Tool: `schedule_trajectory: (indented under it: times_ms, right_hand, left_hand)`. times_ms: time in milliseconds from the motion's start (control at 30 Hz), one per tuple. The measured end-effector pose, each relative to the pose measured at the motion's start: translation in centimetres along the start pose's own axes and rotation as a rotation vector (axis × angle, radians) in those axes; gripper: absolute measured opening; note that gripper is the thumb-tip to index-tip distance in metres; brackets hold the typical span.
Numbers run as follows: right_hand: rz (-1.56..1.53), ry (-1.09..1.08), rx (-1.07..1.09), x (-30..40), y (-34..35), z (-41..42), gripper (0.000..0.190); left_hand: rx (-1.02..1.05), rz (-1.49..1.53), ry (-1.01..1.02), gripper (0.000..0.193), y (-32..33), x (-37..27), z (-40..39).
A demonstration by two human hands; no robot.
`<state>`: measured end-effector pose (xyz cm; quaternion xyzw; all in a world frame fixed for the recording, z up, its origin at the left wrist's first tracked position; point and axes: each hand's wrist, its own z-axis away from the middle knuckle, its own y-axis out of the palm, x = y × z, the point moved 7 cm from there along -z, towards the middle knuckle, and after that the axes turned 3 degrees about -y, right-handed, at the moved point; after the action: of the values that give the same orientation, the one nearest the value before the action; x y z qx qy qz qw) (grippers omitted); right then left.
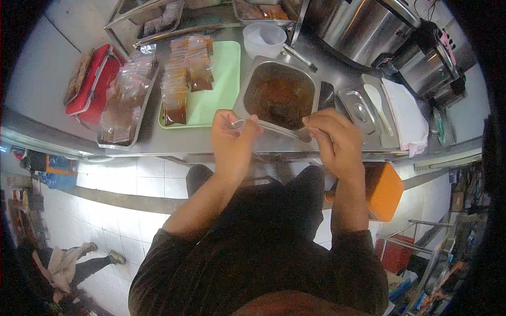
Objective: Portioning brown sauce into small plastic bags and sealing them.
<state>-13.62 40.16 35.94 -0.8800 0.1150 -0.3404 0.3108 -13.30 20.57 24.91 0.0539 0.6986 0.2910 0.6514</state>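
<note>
A steel food pan (242,94) with brown sauce (279,94) in it stands in front of me. My left hand (234,136) is at its near left corner, with a small clear plastic bag (236,125) between thumb and fingers. At the near right corner is my right hand (334,138), thumb and fingertips brought together. Whether they pinch something thin or touch the rim cannot be made out. Left of the pan, several filled zip bags (174,94) lie in overlapping rows on a light green tray (226,75).
More filled bags (126,94) fill a steel tray at left, beside a red case (93,89). A translucent tub (264,39) stands behind the pan. Right are a steel lid (357,110), white spoon (377,104), white cloth (405,114) and large steel pots (357,29). Another person (75,264) is behind, at left.
</note>
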Motion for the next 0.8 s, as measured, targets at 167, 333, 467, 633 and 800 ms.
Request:
schedule_trajectory:
  times_ms: [167,333,467,633,800]
  right_hand:
    - [0.115,-0.131,-0.011,0.0,-0.2,-1.2,0.02]
    - [0.272,-0.179,0.063,0.1,1.0,-1.6,0.02]
    - [0.19,-0.055,0.079,0.0,1.8,-0.6,0.018]
    - [0.05,-0.01,0.014,0.1,1.1,-0.1,0.016]
    - [0.002,0.018,-0.049,0.1,-0.7,-0.2,0.017]
  left_hand:
    - [-0.008,-0.019,-0.005,0.03,0.0,0.2,0.0]
    - [-0.001,0.003,-0.009,0.031,0.1,0.3,0.4]
    - [0.003,0.03,-0.008,0.032,0.4,0.1,0.6]
    - [0.002,0.003,0.035,0.031,-0.1,0.6,0.3]
    - [0.012,0.017,0.037,0.031,0.1,0.2,0.4]
